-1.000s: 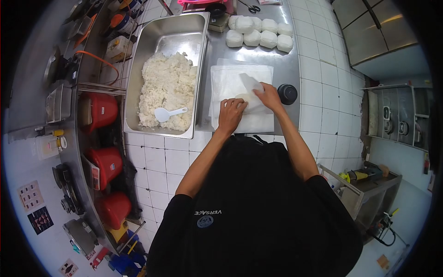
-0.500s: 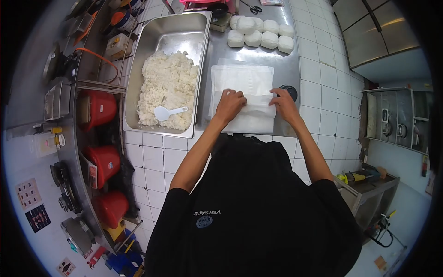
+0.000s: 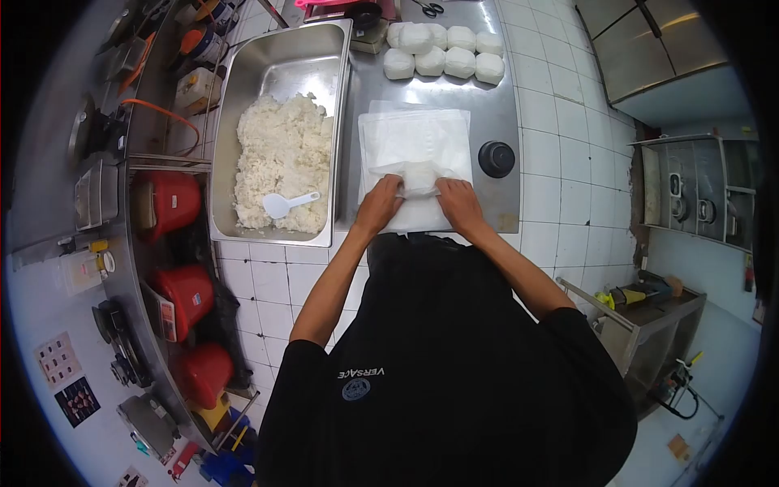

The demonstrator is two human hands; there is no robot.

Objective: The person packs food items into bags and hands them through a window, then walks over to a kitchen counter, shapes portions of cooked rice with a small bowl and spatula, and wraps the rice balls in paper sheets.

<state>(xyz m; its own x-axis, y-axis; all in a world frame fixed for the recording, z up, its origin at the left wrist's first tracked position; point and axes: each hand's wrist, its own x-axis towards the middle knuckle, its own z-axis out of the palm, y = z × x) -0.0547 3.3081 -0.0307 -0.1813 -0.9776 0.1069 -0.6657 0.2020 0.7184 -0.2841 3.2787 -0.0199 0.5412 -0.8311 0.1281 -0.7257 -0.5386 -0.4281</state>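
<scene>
A rice packet (image 3: 419,176), half wrapped in thin white paper, lies on a stack of white paper sheets (image 3: 414,134) on the metal table. My left hand (image 3: 380,203) pinches the paper at the packet's left end. At its right end, my right hand (image 3: 460,204) is closed on the paper in the same way. The fingertips are partly hidden by the wrap. Farther back sit several finished white packets (image 3: 444,62) in rows, one resting on top of the others.
Left of the sheets stands a deep steel pan (image 3: 339,130) of cooked rice (image 3: 284,146), with a white rice paddle (image 3: 290,203) lying on the rice. To the right is a round black container (image 3: 496,159). Black scissors (image 3: 428,9) lie at the far edge.
Both hands have come inward to the packet's two ends, gathering the paper there. Before, my right hand was farther right, at the paper's edge. The whole view has shifted slightly.
</scene>
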